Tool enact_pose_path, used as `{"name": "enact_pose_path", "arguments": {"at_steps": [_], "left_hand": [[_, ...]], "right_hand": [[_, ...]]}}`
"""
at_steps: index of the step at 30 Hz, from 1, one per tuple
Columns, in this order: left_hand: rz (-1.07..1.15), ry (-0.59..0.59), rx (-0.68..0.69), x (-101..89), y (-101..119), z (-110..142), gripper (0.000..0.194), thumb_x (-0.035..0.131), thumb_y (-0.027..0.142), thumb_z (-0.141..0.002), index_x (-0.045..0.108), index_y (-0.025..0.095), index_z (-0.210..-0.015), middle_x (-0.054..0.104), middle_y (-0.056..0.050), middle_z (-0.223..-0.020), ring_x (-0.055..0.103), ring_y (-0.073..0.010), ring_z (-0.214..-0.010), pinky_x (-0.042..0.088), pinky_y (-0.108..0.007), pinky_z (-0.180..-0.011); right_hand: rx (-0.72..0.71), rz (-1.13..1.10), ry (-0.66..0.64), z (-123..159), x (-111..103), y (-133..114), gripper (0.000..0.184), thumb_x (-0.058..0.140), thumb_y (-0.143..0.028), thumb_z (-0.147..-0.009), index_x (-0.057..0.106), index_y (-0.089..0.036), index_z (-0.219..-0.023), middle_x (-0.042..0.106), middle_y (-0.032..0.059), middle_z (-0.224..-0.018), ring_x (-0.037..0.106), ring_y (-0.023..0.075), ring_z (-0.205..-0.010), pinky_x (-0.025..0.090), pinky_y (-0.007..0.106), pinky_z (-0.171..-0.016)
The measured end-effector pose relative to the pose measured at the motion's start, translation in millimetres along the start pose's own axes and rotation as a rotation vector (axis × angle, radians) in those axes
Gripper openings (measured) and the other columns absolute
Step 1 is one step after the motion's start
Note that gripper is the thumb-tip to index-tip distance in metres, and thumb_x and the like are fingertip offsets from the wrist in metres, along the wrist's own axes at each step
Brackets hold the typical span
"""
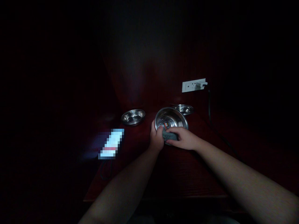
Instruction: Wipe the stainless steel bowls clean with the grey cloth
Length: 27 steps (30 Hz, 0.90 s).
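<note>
A shiny metal bowl (pixel 174 116) is tilted toward me over the dark red table, with a small orange and black label on its inside. My left hand (pixel 157 138) grips the bowl's left rim, thumb over the edge and fingers partly hidden behind the wall. Closed around a grey-green cloth (pixel 170 136), my right hand (pixel 184 138) presses it against the near rim of the bowl. The cloth lies close to my left thumb.
Another metal bowl (pixel 133 117) stands at the back left, and a metal dish (pixel 184 109) sits behind the held bowl. A lit, pixelated phone-like screen (pixel 111 144) lies left. A socket (pixel 193 85) with a plugged-in charger is on the wall; its cable (pixel 209 109) hangs right.
</note>
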<state>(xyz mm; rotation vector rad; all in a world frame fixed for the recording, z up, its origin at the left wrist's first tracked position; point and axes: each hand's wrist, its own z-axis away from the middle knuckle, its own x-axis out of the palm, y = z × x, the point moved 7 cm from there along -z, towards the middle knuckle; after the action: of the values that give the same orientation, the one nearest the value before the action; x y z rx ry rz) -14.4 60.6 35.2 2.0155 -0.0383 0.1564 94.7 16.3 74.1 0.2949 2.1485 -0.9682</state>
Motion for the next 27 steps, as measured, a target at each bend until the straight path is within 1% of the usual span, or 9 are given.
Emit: {"name": "enact_pose_path", "arguments": {"at_steps": [7, 10, 13, 20, 23, 27], "left_hand": [[0.005, -0.01, 0.012, 0.6, 4, 1, 0.037, 0.043, 0.026, -0.08, 0.049, 0.02, -0.116, 0.059, -0.005, -0.109, 0.055, -0.0191, -0.1, 0.04, -0.033, -0.091], [0.014, -0.007, 0.003, 0.5, 2, 1, 0.037, 0.044, 0.026, -0.08, 0.049, 0.021, -0.116, 0.059, -0.005, -0.109, 0.055, -0.0192, -0.1, 0.04, -0.033, -0.09], [0.029, -0.011, -0.011, 1.1, 1, 1, 0.037, 0.044, 0.027, -0.08, 0.049, 0.021, -0.116, 0.06, -0.005, -0.108, 0.055, -0.0193, -0.099, 0.04, -0.033, -0.09], [0.095, -0.028, -0.011, 3.4, -1, 0, 0.036, 0.045, 0.027, -0.08, 0.049, 0.02, -0.115, 0.06, -0.005, -0.108, 0.056, -0.0196, -0.099, 0.041, -0.034, -0.091], [0.118, -0.026, -0.01, 3.6, 0, 0, 0.036, 0.044, 0.026, -0.08, 0.048, 0.02, -0.115, 0.06, -0.005, -0.108, 0.056, -0.0191, -0.099, 0.041, -0.033, -0.09], [0.12, -0.018, -0.016, 3.0, 2, 1, 0.036, 0.045, 0.025, -0.08, 0.048, 0.019, -0.115, 0.06, -0.005, -0.107, 0.056, -0.0189, -0.099, 0.041, -0.033, -0.09]], "right_hand": [[-0.018, -0.023, 0.015, 0, 0, -2, 0.022, 0.06, -0.03, -0.074, 0.062, -0.016, -0.092, 0.063, 0.0041, -0.083, 0.057, 0.0164, -0.075, 0.044, 0.029, -0.07], [-0.012, -0.017, 0.03, 0, -1, -2, 0.017, 0.055, -0.024, -0.077, 0.061, -0.016, -0.091, 0.063, 0.0037, -0.081, 0.056, 0.0155, -0.073, 0.044, 0.029, -0.069], [0.005, 0.009, 0.067, 0, -2, 2, 0.018, 0.05, -0.017, -0.077, 0.061, -0.015, -0.092, 0.063, 0.0049, -0.085, 0.057, 0.0161, -0.077, 0.044, 0.03, -0.072], [0.006, 0.08, 0.119, -1, -5, 4, 0.02, 0.048, -0.015, -0.077, 0.061, -0.016, -0.092, 0.064, 0.0065, -0.09, 0.058, 0.0178, -0.083, 0.046, 0.032, -0.077], [0.011, 0.139, 0.171, -1, -10, 6, 0.022, 0.049, -0.015, -0.077, 0.061, -0.017, -0.095, 0.063, 0.0071, -0.092, 0.058, 0.0188, -0.087, 0.046, 0.033, -0.08], [0.029, 0.238, 0.271, 1, -20, 10, 0.023, 0.05, -0.018, -0.077, 0.061, -0.017, -0.097, 0.062, 0.0075, -0.095, 0.057, 0.0198, -0.09, 0.045, 0.033, -0.083]]}}
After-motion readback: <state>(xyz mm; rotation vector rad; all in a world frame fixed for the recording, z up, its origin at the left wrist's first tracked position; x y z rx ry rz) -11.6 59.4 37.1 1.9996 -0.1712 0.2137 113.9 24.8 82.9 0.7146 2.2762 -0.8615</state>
